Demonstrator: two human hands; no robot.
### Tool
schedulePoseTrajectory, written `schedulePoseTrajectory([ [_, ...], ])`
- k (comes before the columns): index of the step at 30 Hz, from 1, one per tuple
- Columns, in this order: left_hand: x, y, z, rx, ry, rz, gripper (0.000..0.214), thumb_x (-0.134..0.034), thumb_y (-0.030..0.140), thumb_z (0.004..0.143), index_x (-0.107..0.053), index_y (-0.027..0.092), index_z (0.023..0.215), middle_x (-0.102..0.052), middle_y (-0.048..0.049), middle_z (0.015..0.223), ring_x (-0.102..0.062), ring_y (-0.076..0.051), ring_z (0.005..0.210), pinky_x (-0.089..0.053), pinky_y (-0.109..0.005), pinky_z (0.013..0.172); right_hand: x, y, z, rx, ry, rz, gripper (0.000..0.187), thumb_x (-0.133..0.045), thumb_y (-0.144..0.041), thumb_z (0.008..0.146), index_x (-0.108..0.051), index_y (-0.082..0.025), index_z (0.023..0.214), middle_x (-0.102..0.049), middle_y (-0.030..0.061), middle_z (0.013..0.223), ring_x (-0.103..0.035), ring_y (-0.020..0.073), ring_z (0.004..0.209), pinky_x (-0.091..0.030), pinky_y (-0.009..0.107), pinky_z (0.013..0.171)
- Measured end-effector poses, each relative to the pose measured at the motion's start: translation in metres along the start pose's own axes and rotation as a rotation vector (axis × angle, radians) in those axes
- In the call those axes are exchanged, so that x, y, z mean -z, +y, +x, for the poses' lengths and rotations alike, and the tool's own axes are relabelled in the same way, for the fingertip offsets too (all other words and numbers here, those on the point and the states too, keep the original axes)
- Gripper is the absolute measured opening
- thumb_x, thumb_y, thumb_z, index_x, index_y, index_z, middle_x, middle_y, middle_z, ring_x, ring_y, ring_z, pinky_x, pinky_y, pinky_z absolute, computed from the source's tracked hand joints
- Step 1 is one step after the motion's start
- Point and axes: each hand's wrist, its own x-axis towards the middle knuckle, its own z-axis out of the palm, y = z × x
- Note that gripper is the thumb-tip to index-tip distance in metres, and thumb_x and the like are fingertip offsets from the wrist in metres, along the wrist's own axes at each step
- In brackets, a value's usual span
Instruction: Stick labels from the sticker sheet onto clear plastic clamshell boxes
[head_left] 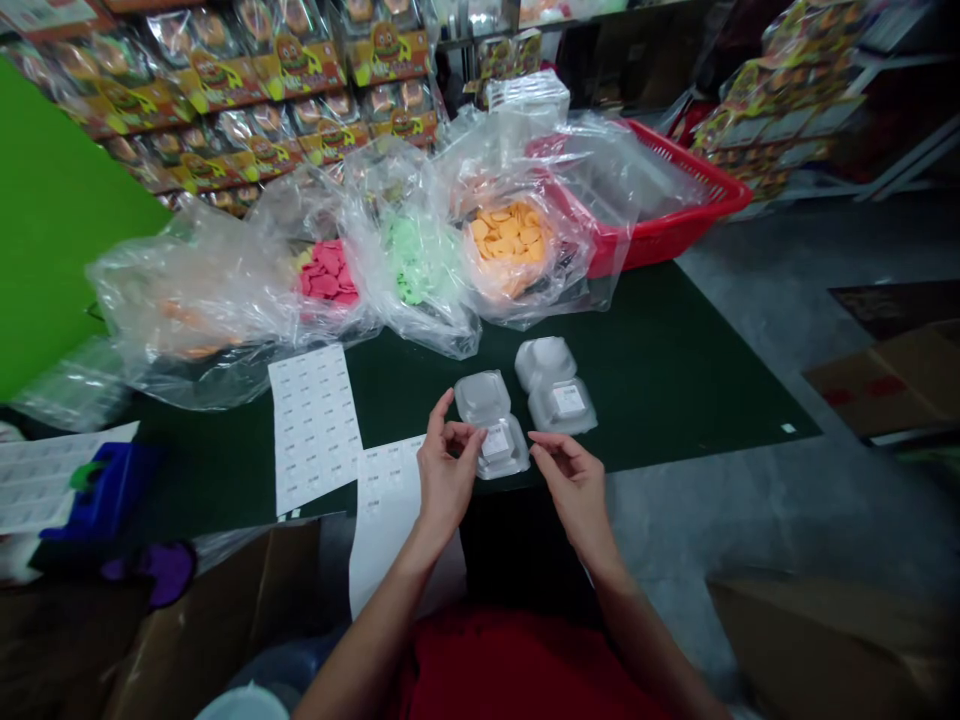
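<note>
My left hand [444,470] grips the left side of a small clear plastic clamshell box [495,435], which bears a white label and rests at the near edge of the dark green mat [660,370]. My right hand [574,480] hovers just right of that box with its fingers curled together; I cannot make out anything between them. A second clear clamshell box [556,385], also labelled, lies a little farther back on the mat. White label sheets [315,425] lie left of the boxes; another label sheet [386,510] is under my left wrist.
Clear plastic bags hold pink pieces [328,272], green pieces [411,262] and orange pieces [510,240] along the mat's far side. A red basket [675,225] stands behind them. Cardboard boxes [225,620] sit near left, and a blue object [105,490] lies at far left.
</note>
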Motion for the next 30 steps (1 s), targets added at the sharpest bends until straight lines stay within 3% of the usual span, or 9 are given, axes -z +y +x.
schedulePoseTrajectory([
  [4, 0.001, -0.005, 0.001, -0.019, -0.001, 0.021, 0.073, -0.078, 0.029, 0.088, -0.05, 0.021, 0.155, -0.07, 0.0011, 0.083, -0.063, -0.014, 0.073, -0.05, -0.024, 0.072, -0.016, 0.001, 0.005, 0.162, -0.014, -0.177, 0.018, -0.072, -0.035, 0.094, -0.081, -0.025, 0.106, -0.067, 0.0045, 0.102, -0.06, 0.0193, 0.083, -0.048, 0.034, 0.074],
  [10, 0.0, -0.009, -0.003, -0.127, -0.023, 0.152, 0.054, -0.074, 0.028, 0.092, -0.059, 0.022, 0.143, -0.067, -0.0009, 0.092, -0.06, -0.014, 0.075, -0.05, -0.026, 0.073, -0.028, 0.008, 0.009, 0.278, -0.044, -0.357, 0.021, -0.07, -0.034, 0.095, -0.084, -0.029, 0.109, -0.061, 0.0077, 0.112, -0.059, 0.0278, 0.113, -0.049, 0.044, 0.099],
  [13, -0.001, -0.013, -0.002, -0.202, 0.089, 0.23, 0.06, -0.08, 0.03, 0.086, -0.06, 0.025, 0.143, -0.059, -0.0045, 0.111, -0.056, -0.014, 0.081, -0.051, -0.026, 0.072, -0.027, 0.009, 0.009, 0.26, -0.051, -0.387, 0.02, -0.069, -0.035, 0.095, -0.083, -0.028, 0.108, -0.06, 0.0085, 0.114, -0.06, 0.0283, 0.112, -0.052, 0.045, 0.097],
  [16, 0.004, -0.02, 0.001, -0.166, 0.168, 0.177, 0.063, -0.079, 0.032, 0.087, -0.054, 0.024, 0.145, -0.053, -0.004, 0.114, -0.053, -0.012, 0.079, -0.051, -0.025, 0.071, -0.029, 0.005, 0.007, 0.284, -0.044, -0.458, 0.024, -0.064, -0.037, 0.099, -0.081, -0.029, 0.113, -0.061, 0.0097, 0.115, -0.06, 0.0299, 0.113, -0.051, 0.05, 0.102],
  [18, 0.011, -0.025, 0.001, -0.122, 0.155, 0.114, 0.054, -0.072, 0.035, 0.094, -0.053, 0.023, 0.143, -0.054, -0.0032, 0.111, -0.054, -0.011, 0.078, -0.051, -0.025, 0.073, -0.037, 0.002, 0.005, 0.325, -0.035, -0.556, 0.035, -0.065, -0.043, 0.099, -0.075, -0.031, 0.13, -0.06, 0.0124, 0.127, -0.057, 0.0345, 0.125, -0.046, 0.057, 0.11],
  [22, 0.034, -0.034, -0.008, -0.076, 0.124, 0.096, 0.047, -0.066, 0.042, 0.099, -0.054, 0.022, 0.141, -0.059, -0.0059, 0.117, -0.059, -0.013, 0.084, -0.053, -0.027, 0.078, -0.056, 0.006, 0.002, 0.341, -0.086, -0.72, 0.084, -0.083, -0.043, 0.085, -0.048, -0.031, 0.16, -0.046, 0.0179, 0.157, -0.042, 0.0462, 0.147, -0.038, 0.067, 0.117],
  [26, 0.057, -0.045, -0.019, -0.045, 0.133, 0.141, 0.042, -0.066, 0.043, 0.1, -0.058, 0.021, 0.135, -0.063, -0.0095, 0.127, -0.061, -0.015, 0.089, -0.053, -0.028, 0.081, -0.058, 0.011, 0.004, 0.272, -0.108, -0.608, 0.087, -0.078, -0.033, 0.087, -0.04, -0.034, 0.165, -0.044, 0.0149, 0.161, -0.047, 0.0395, 0.148, -0.043, 0.061, 0.119],
  [30, 0.064, -0.05, -0.022, -0.05, 0.157, 0.17, 0.035, -0.066, 0.041, 0.1, -0.062, 0.02, 0.128, -0.066, -0.0103, 0.129, -0.063, -0.016, 0.091, -0.053, -0.03, 0.084, -0.043, 0.006, 0.009, 0.196, -0.158, -0.365, 0.087, -0.083, -0.04, 0.085, -0.043, -0.033, 0.163, -0.048, 0.0113, 0.163, -0.046, 0.0337, 0.151, -0.039, 0.055, 0.125],
])
